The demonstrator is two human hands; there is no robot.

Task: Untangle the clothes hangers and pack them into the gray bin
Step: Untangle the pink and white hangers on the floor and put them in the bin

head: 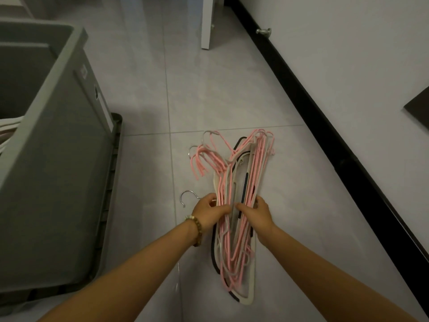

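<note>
While our left hand (210, 211) and right hand (255, 213) clamp their fingers (224, 209) on the hangers (234, 201) at lower centre, this light, stiff, snag-prone tangle wants gripping by single shoulders, gray bin (53, 159) waiting left.

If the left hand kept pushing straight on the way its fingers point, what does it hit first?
The left hand points right across the hanger bundle, which it already grips; past it, probably the right hand's fingertips, nearly touching. Depth is unclear.
</note>
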